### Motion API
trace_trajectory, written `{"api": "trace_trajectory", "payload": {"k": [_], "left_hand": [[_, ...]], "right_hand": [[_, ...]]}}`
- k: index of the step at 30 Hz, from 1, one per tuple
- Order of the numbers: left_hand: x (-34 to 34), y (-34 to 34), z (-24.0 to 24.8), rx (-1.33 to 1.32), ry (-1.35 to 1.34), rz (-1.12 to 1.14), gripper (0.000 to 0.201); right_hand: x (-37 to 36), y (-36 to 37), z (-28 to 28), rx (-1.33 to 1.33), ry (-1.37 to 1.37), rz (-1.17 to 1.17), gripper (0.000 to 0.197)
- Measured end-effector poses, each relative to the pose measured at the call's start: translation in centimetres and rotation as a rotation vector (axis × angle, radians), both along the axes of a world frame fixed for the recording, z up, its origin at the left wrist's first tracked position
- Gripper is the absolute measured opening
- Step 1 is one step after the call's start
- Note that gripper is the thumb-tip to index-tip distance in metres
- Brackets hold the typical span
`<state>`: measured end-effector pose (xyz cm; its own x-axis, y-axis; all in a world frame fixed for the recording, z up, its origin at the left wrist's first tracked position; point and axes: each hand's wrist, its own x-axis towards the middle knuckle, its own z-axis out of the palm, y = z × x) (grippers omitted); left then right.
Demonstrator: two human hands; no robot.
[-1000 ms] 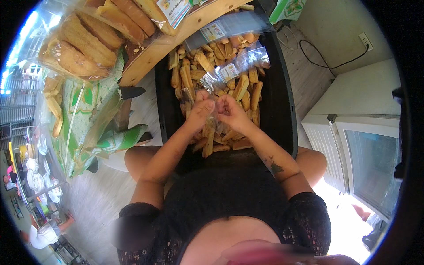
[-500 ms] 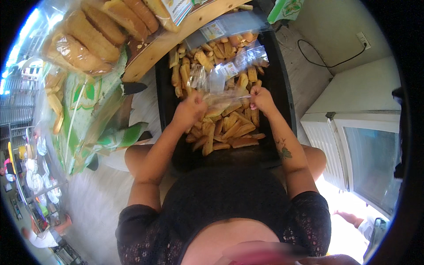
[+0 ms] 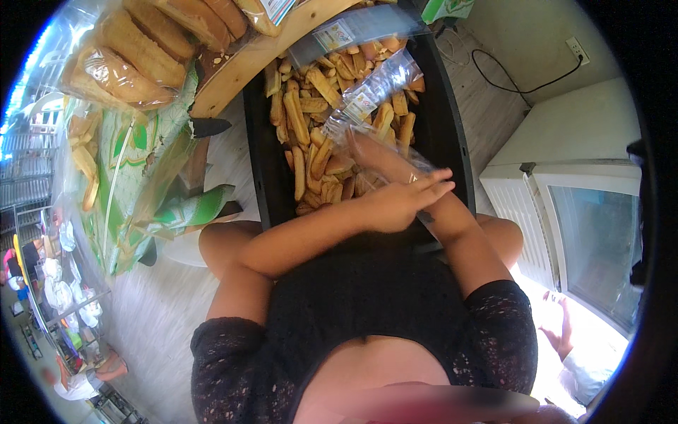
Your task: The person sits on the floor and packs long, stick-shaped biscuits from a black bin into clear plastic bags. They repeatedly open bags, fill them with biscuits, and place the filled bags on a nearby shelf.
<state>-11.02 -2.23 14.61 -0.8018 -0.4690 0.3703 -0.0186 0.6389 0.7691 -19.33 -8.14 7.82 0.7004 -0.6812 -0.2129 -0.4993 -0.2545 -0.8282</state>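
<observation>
My right hand (image 3: 378,155) is inside a clear plastic bag (image 3: 417,164), its fingers stretched toward the far left over the bread pieces. Across it comes my left arm, and my left hand (image 3: 399,206) rests flat on the right forearm near the bag's mouth, fingers straight. Whether its thumb pinches the film cannot be made out. Beneath both hands a black tub (image 3: 256,162) holds many golden bread sticks (image 3: 298,116). A clear bag with a printed label (image 3: 360,106) lies on the bread just beyond my right hand.
More flat clear bags (image 3: 339,39) lie across the tub's far end. At the upper left, bagged loaves (image 3: 138,53) sit by a wooden board edge (image 3: 233,67), above green-and-white packaging (image 3: 120,169). A white glass-fronted cabinet (image 3: 565,184) stands right; a black cable (image 3: 505,85) hangs from the wall.
Both hands were apart, stretching a clear bag between them. My right hand has gone into the bag, and my left hand has crossed rightward onto the right forearm.
</observation>
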Motion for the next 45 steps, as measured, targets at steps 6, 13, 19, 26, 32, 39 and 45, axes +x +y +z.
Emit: {"api": "trace_trajectory", "payload": {"k": [6,13,19,26,32,39,45], "left_hand": [[8.9,-4.7,-5.6,0.228,-0.133,0.364,0.071],[10.7,-11.0,-14.8,0.450,-0.524,0.474,0.081],[7.6,-15.6,-18.7,0.288,-0.628,1.068,0.082],[5.1,-15.6,-21.1,0.277,-0.821,1.136,0.048],[5.8,-14.8,-16.8,0.082,-0.557,0.952,0.030],[9.5,-20.4,-7.7,0.258,-0.183,0.870,0.031],[10.1,-27.0,-7.8,0.831,0.280,1.073,0.054]], "right_hand": [[-3.2,0.6,-0.7,0.687,-0.208,-0.127,0.063],[-4.9,2.5,-1.1,0.278,0.166,0.547,0.070],[-6.7,1.7,1.4,0.625,-0.422,0.353,0.074],[-5.0,-0.4,1.1,0.937,-1.012,0.000,0.072],[-6.7,-0.7,0.4,1.182,-1.046,0.309,0.075],[-7.1,-1.5,1.3,1.072,-0.732,0.496,0.086],[-5.1,-1.8,1.3,0.975,-0.704,0.431,0.084]]}}
